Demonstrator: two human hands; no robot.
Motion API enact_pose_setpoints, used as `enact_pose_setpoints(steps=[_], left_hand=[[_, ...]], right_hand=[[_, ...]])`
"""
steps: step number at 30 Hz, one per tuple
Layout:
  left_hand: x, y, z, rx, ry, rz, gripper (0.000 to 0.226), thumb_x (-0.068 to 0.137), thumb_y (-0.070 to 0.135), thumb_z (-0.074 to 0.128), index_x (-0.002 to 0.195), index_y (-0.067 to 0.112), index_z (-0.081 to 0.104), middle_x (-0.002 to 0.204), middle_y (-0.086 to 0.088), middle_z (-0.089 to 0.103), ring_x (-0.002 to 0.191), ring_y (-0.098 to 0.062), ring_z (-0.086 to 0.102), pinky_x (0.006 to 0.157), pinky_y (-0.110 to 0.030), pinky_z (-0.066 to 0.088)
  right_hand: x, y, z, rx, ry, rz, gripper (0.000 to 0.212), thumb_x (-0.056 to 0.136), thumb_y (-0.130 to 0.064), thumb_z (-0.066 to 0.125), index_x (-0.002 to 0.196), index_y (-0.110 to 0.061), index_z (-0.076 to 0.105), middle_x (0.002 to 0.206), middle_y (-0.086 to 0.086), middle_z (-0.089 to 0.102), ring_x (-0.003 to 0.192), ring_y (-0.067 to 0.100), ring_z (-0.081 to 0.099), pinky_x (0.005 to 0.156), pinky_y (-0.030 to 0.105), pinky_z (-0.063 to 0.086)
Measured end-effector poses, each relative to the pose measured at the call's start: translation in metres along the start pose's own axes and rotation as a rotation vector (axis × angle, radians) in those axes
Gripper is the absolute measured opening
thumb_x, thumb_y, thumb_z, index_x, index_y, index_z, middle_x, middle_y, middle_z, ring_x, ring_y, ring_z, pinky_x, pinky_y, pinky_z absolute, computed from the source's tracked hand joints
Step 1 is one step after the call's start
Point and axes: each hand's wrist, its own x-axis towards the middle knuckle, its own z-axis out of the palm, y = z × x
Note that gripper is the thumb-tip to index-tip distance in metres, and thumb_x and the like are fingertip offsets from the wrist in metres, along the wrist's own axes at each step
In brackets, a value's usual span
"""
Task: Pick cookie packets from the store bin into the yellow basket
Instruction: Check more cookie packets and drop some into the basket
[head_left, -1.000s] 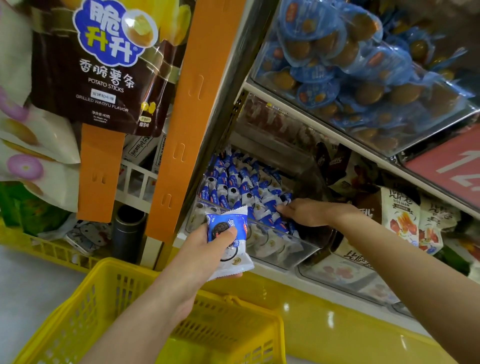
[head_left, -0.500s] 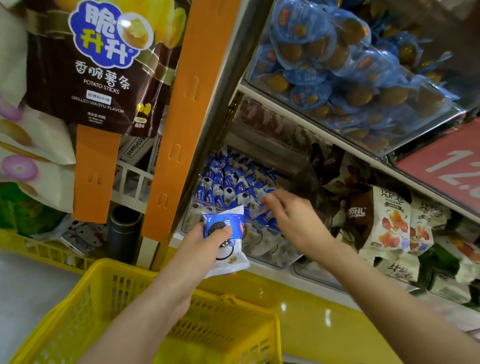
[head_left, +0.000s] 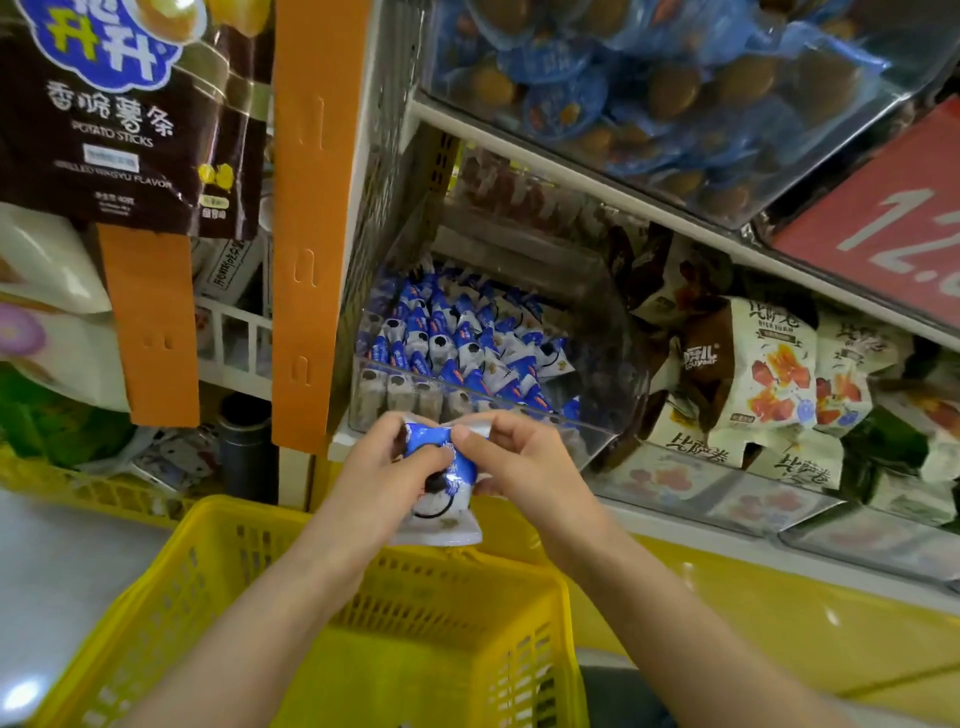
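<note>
A blue and white cookie packet (head_left: 441, 506) hangs just above the far rim of the yellow basket (head_left: 208, 587). My left hand (head_left: 382, 470) grips it from the left. My right hand (head_left: 514, 462) pinches it at its top right; whether a second packet lies in that hand I cannot tell. Behind the hands stands the clear store bin (head_left: 597, 431), filled with several blue and white cookie packets (head_left: 457, 348). The basket's inside, as far as it shows, holds no packet.
An orange shelf post (head_left: 311, 223) rises left of the bin. A potato stick bag (head_left: 130, 114) hangs at the upper left. White snack bags (head_left: 769, 379) fill the bin to the right. A bin of blue-wrapped snacks (head_left: 649, 88) sits on the shelf above.
My right hand has come out of the bin and down to the packet that my left hand holds. Both hands are lower now, over the basket's far rim.
</note>
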Motion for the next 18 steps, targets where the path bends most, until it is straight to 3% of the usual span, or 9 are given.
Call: enact_pose_setpoints(steps=[1, 4, 7, 11, 15, 18], left_hand=[[-0.0005, -0.0009, 0.0008, -0.008, 0.001, 0.013, 0.007, 0.088, 0.017, 0.058, 0.093, 0.012, 0.059, 0.081, -0.007, 0.066, 0.072, -0.012, 0.065, 0.064, -0.023, 0.05], [-0.0018, -0.001, 0.0038, -0.044, 0.017, 0.051, 0.021, 0.089, 0.024, 0.057, 0.093, 0.003, 0.06, 0.066, -0.003, 0.061, 0.06, -0.005, 0.059, 0.058, -0.017, 0.047], [-0.0021, -0.0015, 0.0034, -0.084, 0.04, 0.033, 0.016, 0.09, 0.019, 0.056, 0.097, 0.007, 0.064, 0.086, -0.012, 0.071, 0.081, -0.018, 0.068, 0.075, -0.032, 0.054], [-0.0051, -0.0011, 0.0019, -0.073, 0.03, 0.029, 0.014, 0.089, 0.015, 0.057, 0.098, 0.017, 0.068, 0.087, -0.002, 0.074, 0.084, -0.016, 0.07, 0.076, -0.032, 0.055], [-0.0064, -0.0002, 0.0005, -0.069, 0.07, 0.057, 0.02, 0.091, 0.025, 0.055, 0.099, 0.014, 0.068, 0.088, -0.007, 0.073, 0.084, -0.02, 0.07, 0.077, -0.035, 0.057], [-0.0061, -0.0013, 0.0002, -0.056, 0.09, 0.042, 0.018, 0.091, 0.024, 0.054, 0.091, 0.014, 0.069, 0.082, -0.007, 0.073, 0.078, -0.018, 0.071, 0.065, -0.026, 0.057]], right_hand=[[-0.0005, 0.0013, -0.0005, 0.03, 0.005, 0.02, 0.011, 0.091, -0.015, 0.058, 0.083, -0.018, 0.065, 0.06, -0.012, 0.065, 0.052, -0.001, 0.058, 0.049, 0.011, 0.045], [-0.0014, 0.002, -0.0008, 0.07, 0.014, 0.037, 0.013, 0.092, -0.018, 0.055, 0.092, -0.012, 0.066, 0.066, -0.007, 0.066, 0.053, -0.001, 0.059, 0.049, 0.011, 0.045], [-0.0017, 0.003, 0.0009, 0.046, 0.017, 0.015, 0.016, 0.093, -0.021, 0.054, 0.088, -0.011, 0.065, 0.068, -0.001, 0.064, 0.053, 0.002, 0.057, 0.049, 0.012, 0.046], [-0.0017, 0.0037, 0.0007, 0.036, 0.029, -0.014, 0.023, 0.094, -0.021, 0.051, 0.088, -0.003, 0.064, 0.068, 0.003, 0.059, 0.051, 0.001, 0.052, 0.049, 0.011, 0.045], [-0.0034, 0.0068, -0.0002, -0.062, -0.014, -0.163, 0.013, 0.09, -0.018, 0.058, 0.079, -0.022, 0.064, 0.067, -0.007, 0.063, 0.059, 0.002, 0.058, 0.054, 0.016, 0.049], [-0.0064, 0.01, -0.0002, -0.361, 0.058, -0.389, 0.007, 0.085, -0.022, 0.065, 0.08, -0.025, 0.064, 0.073, -0.013, 0.063, 0.067, -0.001, 0.058, 0.059, 0.013, 0.047]])
